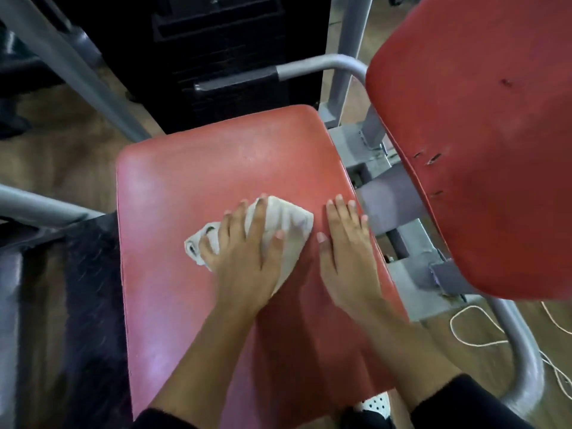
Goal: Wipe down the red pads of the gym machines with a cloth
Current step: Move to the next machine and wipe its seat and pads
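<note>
- Pressing a crumpled white cloth (294,221) onto the long red vinyl seat pad (216,168), mid-pad: left hand (244,258), fingers spread straight, gripping nothing.
- Lying flat just right of it: right hand (343,243), open on bare vinyl.
- Running lengthwise ahead of both hands: dull, grainy pad.
- Farther right: scuffed red back pad (479,150), grey steel frame (405,280).

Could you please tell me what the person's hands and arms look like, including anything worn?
The left hand and right hand are bare: no gloves, rings or watch show. The forearms are uncovered. A black left sleeve and a black right sleeve show only at the bottom edge.
</note>
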Motion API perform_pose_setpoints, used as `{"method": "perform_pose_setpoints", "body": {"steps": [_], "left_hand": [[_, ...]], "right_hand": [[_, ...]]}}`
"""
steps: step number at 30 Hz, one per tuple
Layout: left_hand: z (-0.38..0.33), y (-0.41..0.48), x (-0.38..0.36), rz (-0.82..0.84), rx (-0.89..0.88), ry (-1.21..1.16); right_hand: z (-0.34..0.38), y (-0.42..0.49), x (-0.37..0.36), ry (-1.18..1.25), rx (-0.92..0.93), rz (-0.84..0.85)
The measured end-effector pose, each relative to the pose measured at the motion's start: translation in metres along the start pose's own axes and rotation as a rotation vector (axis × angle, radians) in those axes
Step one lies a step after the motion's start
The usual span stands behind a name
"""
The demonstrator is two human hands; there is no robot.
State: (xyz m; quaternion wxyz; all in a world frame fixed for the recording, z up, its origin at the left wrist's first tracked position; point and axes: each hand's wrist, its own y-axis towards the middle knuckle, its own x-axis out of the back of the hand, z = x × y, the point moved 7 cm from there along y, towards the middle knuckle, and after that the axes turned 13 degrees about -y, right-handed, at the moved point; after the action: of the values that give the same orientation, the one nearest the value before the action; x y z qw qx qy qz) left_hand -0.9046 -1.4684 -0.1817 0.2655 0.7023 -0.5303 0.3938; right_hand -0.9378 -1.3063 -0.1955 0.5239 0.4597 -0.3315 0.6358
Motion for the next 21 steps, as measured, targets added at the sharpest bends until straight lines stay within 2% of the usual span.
{"method": "perform_pose_setpoints", "body": {"steps": [4,6,9,12,17,21], "left_hand": [[0.060,0.012,0.058,-0.111,0.064,-0.058],[0.096,0.024,0.074,-0.103,0.092,-0.030],[0.127,0.048,0.080,-0.025,0.008,-0.039],[0.134,0.061,0.073,0.030,-0.032,-0.045],[0.113,0.063,0.052,0.104,-0.103,0.020],[0.104,0.058,0.025,0.179,-0.166,0.205]], "right_hand": [[0.074,0.022,-0.010,0.058,0.021,0.050],[0.106,0.027,-0.023,-0.051,0.017,0.067],[0.128,0.024,-0.044,-0.222,-0.063,0.112],[0.126,0.021,-0.050,-0.267,-0.112,0.082],[0.087,-0.005,-0.031,-0.275,-0.198,-0.082],[0.031,0.024,-0.017,-0.336,-0.376,-0.122]]}}
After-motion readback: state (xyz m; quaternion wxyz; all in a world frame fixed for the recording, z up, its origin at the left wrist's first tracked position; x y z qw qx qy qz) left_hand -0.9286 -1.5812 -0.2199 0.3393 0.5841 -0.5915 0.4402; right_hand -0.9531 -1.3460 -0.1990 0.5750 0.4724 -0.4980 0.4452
